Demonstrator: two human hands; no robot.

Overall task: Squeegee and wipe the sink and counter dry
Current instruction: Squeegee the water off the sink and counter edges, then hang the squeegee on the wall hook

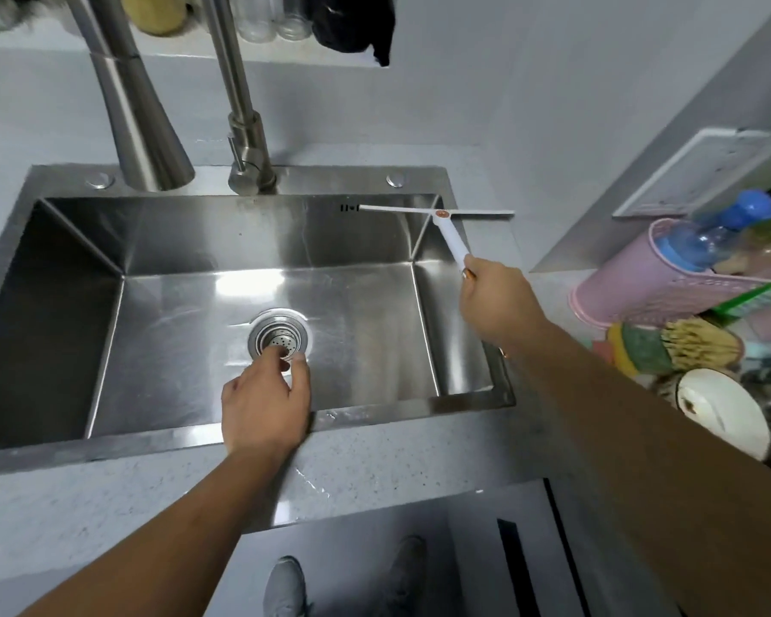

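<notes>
A stainless steel sink [165,242] is set into a grey speckled counter [108,496]. My right hand [492,300] grips the handle of a white squeegee [441,216], whose blade lies across the sink's back right corner and rim. My left hand [266,403] reaches over the front rim, fingers spread, fingertips at the round drain strainer [277,334] in the basin floor. It holds nothing that I can see.
Two steel faucets [139,126] rise behind the basin. On the right counter stand a pink basket [619,296] with bottles, sponges and a brush [668,345], and a white bowl [726,420]. Water drops lie on the front counter [312,483]. A shelf with jars runs above.
</notes>
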